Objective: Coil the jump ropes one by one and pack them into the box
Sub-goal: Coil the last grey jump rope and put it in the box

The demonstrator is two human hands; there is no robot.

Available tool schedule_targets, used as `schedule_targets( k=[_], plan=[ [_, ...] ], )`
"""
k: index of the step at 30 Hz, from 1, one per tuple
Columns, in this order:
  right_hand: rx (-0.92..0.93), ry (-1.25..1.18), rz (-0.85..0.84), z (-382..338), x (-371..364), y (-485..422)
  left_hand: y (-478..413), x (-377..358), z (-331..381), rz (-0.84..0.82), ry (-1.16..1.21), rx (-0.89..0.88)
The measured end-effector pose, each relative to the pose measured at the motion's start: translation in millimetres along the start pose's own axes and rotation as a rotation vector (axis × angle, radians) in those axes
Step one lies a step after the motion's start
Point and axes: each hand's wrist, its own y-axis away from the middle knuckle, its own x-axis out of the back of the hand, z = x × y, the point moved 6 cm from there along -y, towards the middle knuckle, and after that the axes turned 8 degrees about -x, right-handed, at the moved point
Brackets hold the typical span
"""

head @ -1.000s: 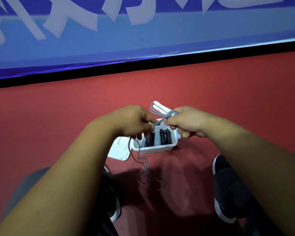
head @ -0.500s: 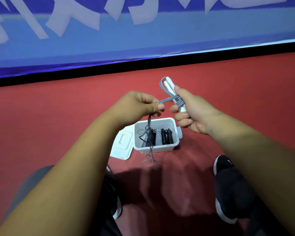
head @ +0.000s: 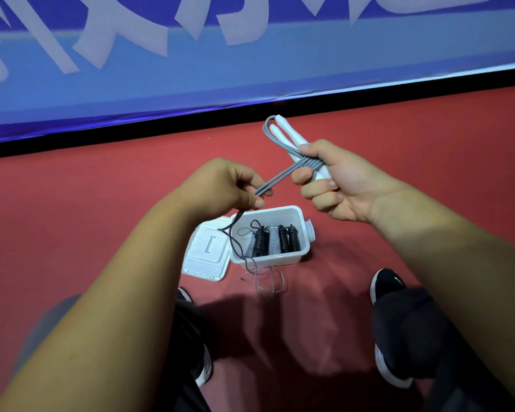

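Grey rope held centre frame, above the open white box.
My right hand grips both white handles, rope wound round them; my left hand pinches the strands, tail hanging past the box to the floor.

Lifted off the box and pulled apart.
Raised beyond its far rim, left hand drawn from right hand; jump rope taut, less slack by its near wall.
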Motion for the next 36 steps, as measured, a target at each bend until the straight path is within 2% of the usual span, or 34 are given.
schedule_targets(
  k=[7, 12, 15, 17, 20, 24, 30, 33, 36],
  plan=[
    [-0.119, 0.132, -0.169, 18.7, -17.9, 4.9, -5.5, -12.0, -8.1, 0.025, -0.105, 0.012],
    [-0.303, 0.213, -0.468, 39.7, -24.6, 10.3, -0.1, -10.2, 0.9, 0.11, 0.096, -0.017],
    [-0.415, 0.286, -0.551, 49.3, -27.7, 14.1, 4.9, -8.7, 10.3, 0.052, 0.285, -0.147],
    [-0.474, 0.327, -0.576, 55.4, -30.1, 15.7, 5.3, -8.0, 11.5, 0.038, 0.435, -0.132],
    [-0.495, 0.492, -0.508, 63.8, -29.4, 14.8, 1.7, -9.9, 14.4, 0.045, 0.472, -0.134],
    [-0.454, 0.571, -0.225, 67.3, -17.3, 5.0, 0.5, -8.2, 16.3, 0.071, 0.358, -0.186],
    [-0.255, 0.426, 0.018, 53.5, -2.2, -16.4, -0.8, 3.2, 16.8, 0.275, 0.143, -0.165],
    [-0.168, 0.393, 0.109, 49.3, 6.7, -26.3, -1.8, 6.7, 21.3, 0.281, -0.079, -0.226],
    [-0.148, 0.422, 0.173, 50.1, 13.0, -28.2, -2.9, 2.0, 20.4, 0.179, -0.373, -0.278]
  ],
)
